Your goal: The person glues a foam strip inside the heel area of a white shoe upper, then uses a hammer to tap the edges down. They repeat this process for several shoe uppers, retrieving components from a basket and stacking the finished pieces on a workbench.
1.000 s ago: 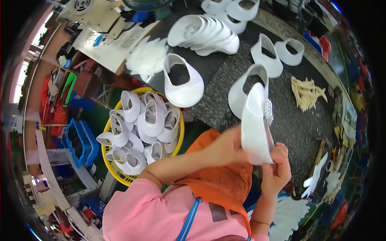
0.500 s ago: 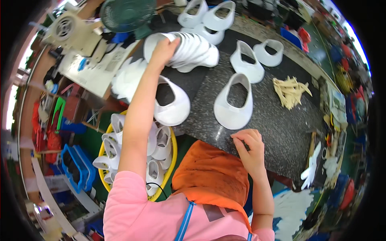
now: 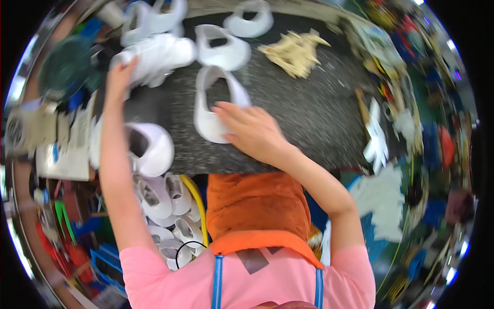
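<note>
Presently the right hand (image 3: 252, 131) lies flat and spread on a white shoe upper (image 3: 213, 105) at the near middle of the dark speckled table (image 3: 309, 113), while the left hand (image 3: 121, 77) reaches far left onto a stack of white uppers (image 3: 159, 54), its grip not discernible. In my judgement a careless pull could topple that stack, or nudge the upper (image 3: 152, 147) overhanging the near edge into the yellow basket (image 3: 198, 193). Flat pale cartons (image 3: 62, 154) sit at the left; their markings are blurred.

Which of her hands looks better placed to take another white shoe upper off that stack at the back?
The left hand, probably. It is stretched out onto the stack of white uppers at the table's far left, while the right hand lies flat on a single white upper nearer the body.
</note>
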`<action>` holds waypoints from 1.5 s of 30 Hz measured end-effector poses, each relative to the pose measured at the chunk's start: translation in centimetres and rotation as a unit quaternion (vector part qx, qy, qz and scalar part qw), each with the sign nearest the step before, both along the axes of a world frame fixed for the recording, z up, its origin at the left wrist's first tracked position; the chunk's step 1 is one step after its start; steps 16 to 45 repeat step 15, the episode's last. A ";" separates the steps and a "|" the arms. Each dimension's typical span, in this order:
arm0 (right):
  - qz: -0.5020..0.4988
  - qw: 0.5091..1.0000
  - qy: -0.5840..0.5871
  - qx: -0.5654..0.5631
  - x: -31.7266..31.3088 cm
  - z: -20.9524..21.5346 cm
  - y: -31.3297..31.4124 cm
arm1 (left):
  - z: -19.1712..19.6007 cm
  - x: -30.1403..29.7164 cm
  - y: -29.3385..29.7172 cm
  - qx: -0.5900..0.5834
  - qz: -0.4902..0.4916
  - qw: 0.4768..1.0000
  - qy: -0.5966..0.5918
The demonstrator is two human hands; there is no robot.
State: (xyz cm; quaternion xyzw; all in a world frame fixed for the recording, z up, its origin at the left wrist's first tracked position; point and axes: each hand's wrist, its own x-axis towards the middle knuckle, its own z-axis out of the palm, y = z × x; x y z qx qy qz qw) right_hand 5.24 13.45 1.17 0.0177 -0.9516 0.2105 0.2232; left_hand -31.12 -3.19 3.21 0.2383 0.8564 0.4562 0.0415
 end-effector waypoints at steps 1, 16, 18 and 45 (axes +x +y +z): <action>-0.003 0.999 -0.025 0.020 -1.2 -0.6 -0.9 | 0.4 -1.0 -1.6 -0.040 0.048 0.998 0.018; -0.270 0.959 -0.010 0.085 13.9 1.0 5.3 | -2.5 30.4 -0.1 -0.170 -0.350 0.885 0.256; -0.270 0.959 -0.010 0.085 13.9 1.0 5.3 | -2.5 30.4 -0.1 -0.170 -0.350 0.885 0.256; -0.270 0.959 -0.010 0.085 13.9 1.0 5.3 | -2.5 30.4 -0.1 -0.170 -0.350 0.885 0.256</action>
